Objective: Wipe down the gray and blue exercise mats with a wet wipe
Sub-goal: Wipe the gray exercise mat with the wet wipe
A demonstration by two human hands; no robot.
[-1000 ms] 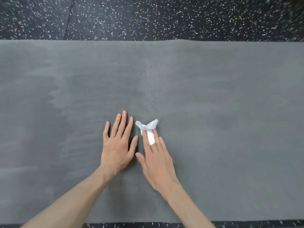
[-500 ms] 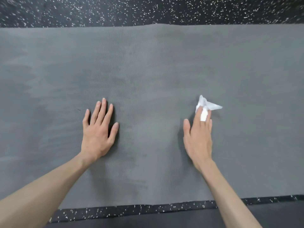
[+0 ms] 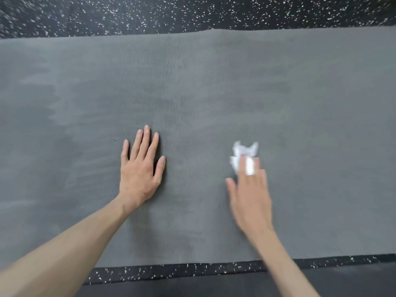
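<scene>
The gray exercise mat (image 3: 214, 86) lies across nearly the whole view, with darker damp patches on its left part and near my hands. My left hand (image 3: 140, 168) rests flat on the mat, fingers straight and slightly spread. To its right, my right hand (image 3: 249, 194) is blurred with motion and presses a crumpled white wet wipe (image 3: 243, 152) onto the mat with straight fingers. A strip of the wipe shows between those fingers. No blue mat is in view.
Black rubber floor with white speckles (image 3: 192, 13) runs beyond the mat's far edge, and a narrow strip of it (image 3: 171, 272) lies along the near edge. A dark smooth surface (image 3: 214, 286) fills the bottom of the view.
My right hand swept the wipe to the right, away from my left hand, and has now come back a little leftward and nearer. My left hand stays flat on the mat.
</scene>
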